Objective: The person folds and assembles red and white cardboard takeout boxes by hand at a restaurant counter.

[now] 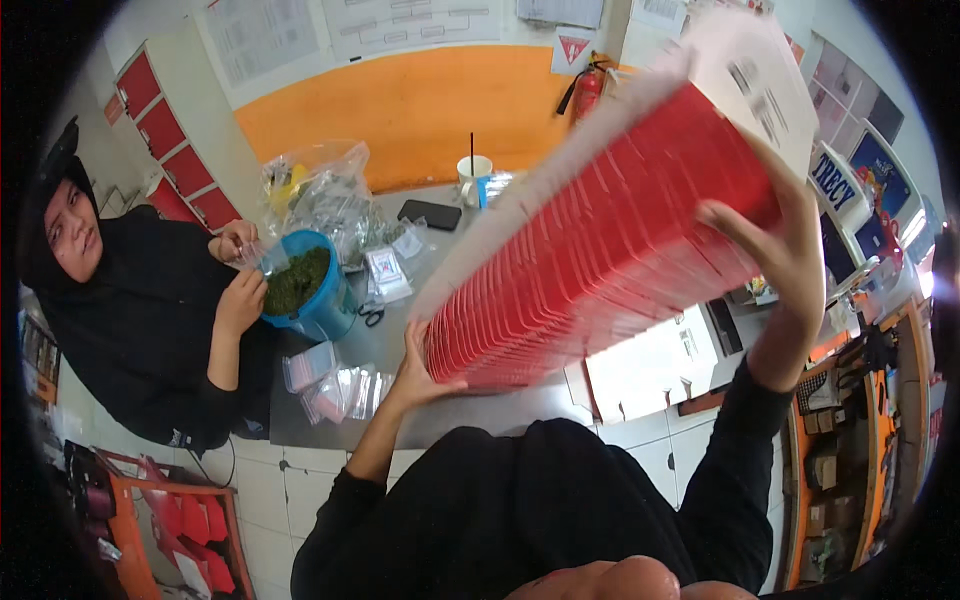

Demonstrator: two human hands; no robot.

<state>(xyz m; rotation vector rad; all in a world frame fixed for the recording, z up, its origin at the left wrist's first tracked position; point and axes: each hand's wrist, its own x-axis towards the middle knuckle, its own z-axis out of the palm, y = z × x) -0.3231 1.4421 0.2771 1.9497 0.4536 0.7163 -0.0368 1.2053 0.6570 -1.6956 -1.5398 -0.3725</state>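
Red carton stack (590, 255): many thin layers, slightly blurred; a white panel (760, 85) at the upper end carries dark print, too blurred from here to make out. Location: held aslant above the grey worktop (465, 412). Grip: left hand (415, 378) clamped on the lower end, right hand (775, 245) on the upper. Alongside: white board (655, 370), small dark marks; white sign (838, 190), large dark lettering.

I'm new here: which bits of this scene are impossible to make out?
In the head view:
Left hand: some fingers, hidden by the red stack.
Red stack: upper edge, blurred, perhaps by motion.
Blue bucket: floor, covered by green contents.
White mug: contents, too small to tell.
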